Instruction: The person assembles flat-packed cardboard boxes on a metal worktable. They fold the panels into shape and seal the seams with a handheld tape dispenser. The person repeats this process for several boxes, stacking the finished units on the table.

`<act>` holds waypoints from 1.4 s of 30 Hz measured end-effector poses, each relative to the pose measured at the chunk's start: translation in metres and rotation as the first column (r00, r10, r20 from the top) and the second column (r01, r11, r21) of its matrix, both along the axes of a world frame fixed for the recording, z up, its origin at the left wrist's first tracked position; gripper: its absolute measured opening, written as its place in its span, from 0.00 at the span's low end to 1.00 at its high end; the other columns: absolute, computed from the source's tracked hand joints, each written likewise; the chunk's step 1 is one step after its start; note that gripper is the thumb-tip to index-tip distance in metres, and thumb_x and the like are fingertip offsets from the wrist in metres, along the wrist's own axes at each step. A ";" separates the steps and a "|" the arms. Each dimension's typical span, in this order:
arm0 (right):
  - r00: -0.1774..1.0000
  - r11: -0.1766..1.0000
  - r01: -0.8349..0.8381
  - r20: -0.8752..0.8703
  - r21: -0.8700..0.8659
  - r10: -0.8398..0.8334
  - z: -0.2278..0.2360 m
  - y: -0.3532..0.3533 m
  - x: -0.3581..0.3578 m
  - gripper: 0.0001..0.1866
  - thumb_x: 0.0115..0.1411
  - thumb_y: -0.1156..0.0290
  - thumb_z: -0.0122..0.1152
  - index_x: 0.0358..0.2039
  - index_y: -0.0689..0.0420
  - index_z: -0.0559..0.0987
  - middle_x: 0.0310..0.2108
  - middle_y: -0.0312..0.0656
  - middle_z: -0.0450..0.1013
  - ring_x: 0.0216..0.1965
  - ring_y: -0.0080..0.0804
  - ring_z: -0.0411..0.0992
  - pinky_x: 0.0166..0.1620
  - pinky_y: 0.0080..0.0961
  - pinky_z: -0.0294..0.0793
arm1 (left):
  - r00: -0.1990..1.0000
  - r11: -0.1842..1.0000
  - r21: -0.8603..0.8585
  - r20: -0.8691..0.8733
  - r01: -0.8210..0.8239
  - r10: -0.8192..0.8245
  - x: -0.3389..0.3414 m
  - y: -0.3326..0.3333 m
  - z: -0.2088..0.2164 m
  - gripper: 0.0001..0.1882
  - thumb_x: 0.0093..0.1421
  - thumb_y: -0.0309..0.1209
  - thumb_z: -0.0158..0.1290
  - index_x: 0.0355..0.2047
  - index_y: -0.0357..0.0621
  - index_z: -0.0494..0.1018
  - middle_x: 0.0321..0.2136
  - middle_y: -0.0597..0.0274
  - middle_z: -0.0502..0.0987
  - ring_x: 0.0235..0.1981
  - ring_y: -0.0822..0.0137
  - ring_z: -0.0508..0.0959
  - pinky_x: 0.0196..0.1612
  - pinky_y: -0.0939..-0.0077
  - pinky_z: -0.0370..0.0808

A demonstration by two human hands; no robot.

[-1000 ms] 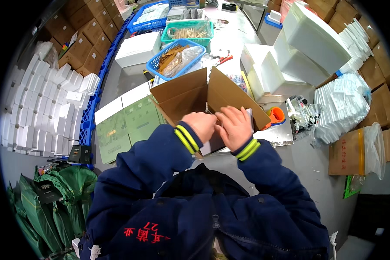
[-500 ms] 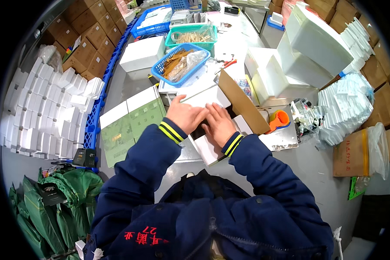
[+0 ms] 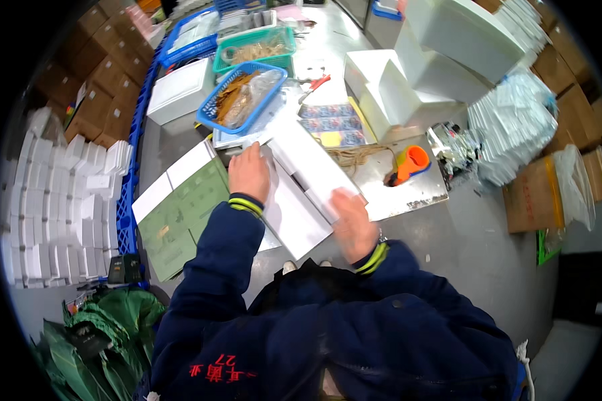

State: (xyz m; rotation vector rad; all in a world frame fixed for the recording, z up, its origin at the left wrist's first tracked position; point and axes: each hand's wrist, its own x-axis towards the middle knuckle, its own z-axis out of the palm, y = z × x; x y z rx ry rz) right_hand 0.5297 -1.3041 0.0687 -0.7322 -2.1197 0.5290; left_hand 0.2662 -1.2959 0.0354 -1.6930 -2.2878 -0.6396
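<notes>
A white carton (image 3: 294,217) lies at the near edge of the table, its two long top panels folded in with a narrow dark gap between them. My left hand (image 3: 249,172) rests along its left side, fingers stretched toward the far end. Over the near right corner is my right hand (image 3: 354,226), touching or just above the right panel (image 3: 314,164); motion smears its fingers. The carton's contents are hidden. Left of it, green-and-white flat boxes (image 3: 184,207) lie side by side.
Beyond the carton stand a blue basket (image 3: 207,115) of brown pieces and a green basket (image 3: 289,61). An orange tape dispenser (image 3: 408,164), twine (image 3: 358,157) and white foam boxes (image 3: 388,110) are to the right. White boxes (image 3: 53,214) are stacked at left.
The brown-lined right flap, upright before, now lies folded down with its white face up, covering the white boxes inside. My hands have moved apart, and the view has shifted.
</notes>
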 end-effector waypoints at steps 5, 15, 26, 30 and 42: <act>0.966 0.964 -0.243 0.112 0.109 0.231 -0.029 0.006 -0.003 0.14 0.52 0.69 0.54 0.40 0.56 0.76 0.46 0.39 0.70 0.52 0.36 0.64 0.56 0.37 0.55 | 0.987 0.970 -0.213 0.086 -0.115 0.136 0.015 -0.020 0.032 0.21 0.58 0.42 0.46 0.50 0.52 0.66 0.36 0.56 0.74 0.34 0.53 0.72 0.34 0.61 0.70; 0.586 0.872 0.392 0.652 0.292 -0.481 -0.212 0.263 0.182 0.27 0.42 0.75 0.60 0.46 0.54 0.69 0.47 0.47 0.66 0.54 0.47 0.59 0.55 0.39 0.58 | 0.850 0.996 -0.055 0.525 0.076 -0.036 -0.010 -0.013 0.033 0.22 0.51 0.39 0.57 0.44 0.40 0.70 0.40 0.51 0.74 0.43 0.58 0.73 0.46 0.72 0.68; 0.865 0.974 0.166 0.452 0.154 -0.219 -0.051 0.201 0.179 0.23 0.41 0.63 0.67 0.41 0.52 0.75 0.44 0.43 0.70 0.56 0.46 0.57 0.57 0.50 0.50 | 0.916 0.919 -0.390 0.342 -0.063 0.208 -0.023 -0.013 0.036 0.32 0.51 0.53 0.51 0.49 0.44 0.67 0.44 0.49 0.72 0.45 0.52 0.72 0.47 0.66 0.68; 0.916 0.689 -0.398 -0.300 -0.606 0.265 0.021 0.146 0.183 0.25 0.49 0.76 0.60 0.49 0.65 0.67 0.44 0.40 0.69 0.45 0.29 0.67 0.51 0.26 0.62 | 0.903 0.888 -0.459 0.394 0.033 0.170 -0.032 0.002 0.043 0.35 0.48 0.55 0.54 0.46 0.38 0.68 0.40 0.46 0.74 0.42 0.53 0.73 0.45 0.68 0.69; 0.852 0.846 -0.352 -0.512 -0.402 0.112 0.019 0.040 0.118 0.29 0.48 0.74 0.66 0.49 0.70 0.67 0.44 0.50 0.70 0.46 0.33 0.68 0.51 0.27 0.64 | 0.854 0.879 -0.398 0.520 0.263 -0.020 -0.058 0.005 0.035 0.33 0.47 0.57 0.54 0.36 0.35 0.69 0.28 0.45 0.74 0.32 0.53 0.75 0.36 0.66 0.69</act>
